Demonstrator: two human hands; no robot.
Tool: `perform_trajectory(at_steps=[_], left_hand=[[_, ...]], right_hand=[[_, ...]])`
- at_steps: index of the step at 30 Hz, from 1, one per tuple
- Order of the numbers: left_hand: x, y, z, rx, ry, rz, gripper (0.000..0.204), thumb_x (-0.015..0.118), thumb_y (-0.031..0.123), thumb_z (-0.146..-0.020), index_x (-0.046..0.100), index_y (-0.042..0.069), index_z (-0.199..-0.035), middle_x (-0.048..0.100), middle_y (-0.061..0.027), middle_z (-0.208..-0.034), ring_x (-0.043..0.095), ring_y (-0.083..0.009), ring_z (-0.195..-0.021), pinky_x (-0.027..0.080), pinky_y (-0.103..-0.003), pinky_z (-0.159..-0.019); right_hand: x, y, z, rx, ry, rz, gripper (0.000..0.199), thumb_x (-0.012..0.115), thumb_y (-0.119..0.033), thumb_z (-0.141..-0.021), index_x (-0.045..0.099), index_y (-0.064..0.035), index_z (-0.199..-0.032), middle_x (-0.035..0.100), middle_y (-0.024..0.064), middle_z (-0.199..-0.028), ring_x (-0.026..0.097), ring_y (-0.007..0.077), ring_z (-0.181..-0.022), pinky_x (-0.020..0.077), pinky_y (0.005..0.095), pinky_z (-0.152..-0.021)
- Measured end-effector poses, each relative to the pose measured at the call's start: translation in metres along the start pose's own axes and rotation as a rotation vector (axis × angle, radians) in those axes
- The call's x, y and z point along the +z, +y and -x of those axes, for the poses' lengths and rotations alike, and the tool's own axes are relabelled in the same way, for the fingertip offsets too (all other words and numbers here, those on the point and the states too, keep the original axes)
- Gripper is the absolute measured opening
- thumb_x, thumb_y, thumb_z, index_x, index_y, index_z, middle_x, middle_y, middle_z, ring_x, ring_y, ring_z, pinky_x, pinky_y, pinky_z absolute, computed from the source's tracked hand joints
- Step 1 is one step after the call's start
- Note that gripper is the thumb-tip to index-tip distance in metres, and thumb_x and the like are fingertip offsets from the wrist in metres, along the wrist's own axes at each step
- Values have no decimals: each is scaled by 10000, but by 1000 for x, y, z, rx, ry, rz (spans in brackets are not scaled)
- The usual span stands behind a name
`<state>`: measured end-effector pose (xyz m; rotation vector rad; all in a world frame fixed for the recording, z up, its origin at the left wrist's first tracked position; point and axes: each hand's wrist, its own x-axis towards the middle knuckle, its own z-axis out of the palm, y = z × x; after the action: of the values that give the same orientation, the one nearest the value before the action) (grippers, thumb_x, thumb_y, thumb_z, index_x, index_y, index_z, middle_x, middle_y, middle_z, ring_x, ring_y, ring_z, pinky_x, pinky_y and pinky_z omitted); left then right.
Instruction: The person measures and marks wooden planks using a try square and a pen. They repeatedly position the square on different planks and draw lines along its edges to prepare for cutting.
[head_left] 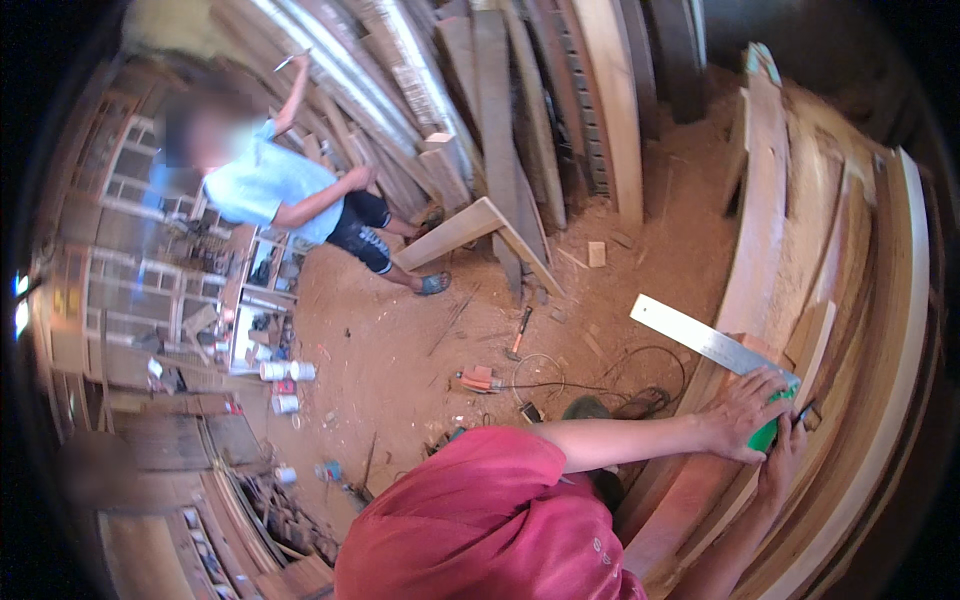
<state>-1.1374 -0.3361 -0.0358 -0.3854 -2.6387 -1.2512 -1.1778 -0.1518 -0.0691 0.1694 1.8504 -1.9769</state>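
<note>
My left hand [748, 412] is closed over the green handle [764, 436] of a try square, pressing it to a board on the stack beside me. The square's flat metal blade [700, 340] reaches out from the hand toward the upper left, across the boards. Against the same handle, on its near side, lies my right hand [783, 462] with fingers bent. A small dark item [806, 412] shows at its fingertips, too small to name. Under both hands run long wooden planks [765, 210], curved by the lens.
A person in a light blue shirt [270, 180] stands at far left by leaning planks [495, 110], one arm raised. On the sawdust floor lie a hammer [519, 333], an orange-red power tool [480, 379] and a cable [590, 384]. White tubs [285, 372] stand left.
</note>
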Motion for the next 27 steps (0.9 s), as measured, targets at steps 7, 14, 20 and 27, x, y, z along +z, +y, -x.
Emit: perform_trajectory(at_steps=[7, 14, 20, 27], left_hand=[[-54, 27, 91, -36, 111, -278, 739, 786, 410, -738, 529, 78, -1346, 417, -167, -1468, 316, -364, -1429, 179, -572, -1212], [-98, 51, 197, -210, -19, -357, 587, 790, 269, -706, 596, 115, -1239, 625, -85, -1125, 583, -280, -1120, 400, -456, -945], [-114, 61, 238, -201, 19, -247, 446, 791, 239, -692, 637, 132, -1097, 640, -49, -947, 648, -250, -954, 442, -419, -786], [-139, 65, 265, -268, 91, -158, 399, 795, 219, -679, 649, 134, -1041, 649, -37, -926, 656, -245, -939, 451, -412, -795]], right_hand=[[-31, -21, 112, 3, 48, 106, 354, 590, -280, -1032, 595, -6, -1255, 625, 13, -1111, 577, 100, -982, 479, 273, -843], [-36, -1, 214, -63, 125, 62, 369, 598, -320, -1023, 647, 11, -1179, 619, 13, -979, 556, 107, -858, 454, 264, -753], [-18, 18, 249, 22, 193, -142, 367, 590, -330, -1021, 581, -15, -1208, 631, 52, -963, 617, 137, -767, 538, 293, -606], [41, -15, 278, -20, 26, -251, 353, 592, -328, -1016, 584, -9, -1169, 672, 119, -897, 618, 167, -624, 528, 294, -520]])
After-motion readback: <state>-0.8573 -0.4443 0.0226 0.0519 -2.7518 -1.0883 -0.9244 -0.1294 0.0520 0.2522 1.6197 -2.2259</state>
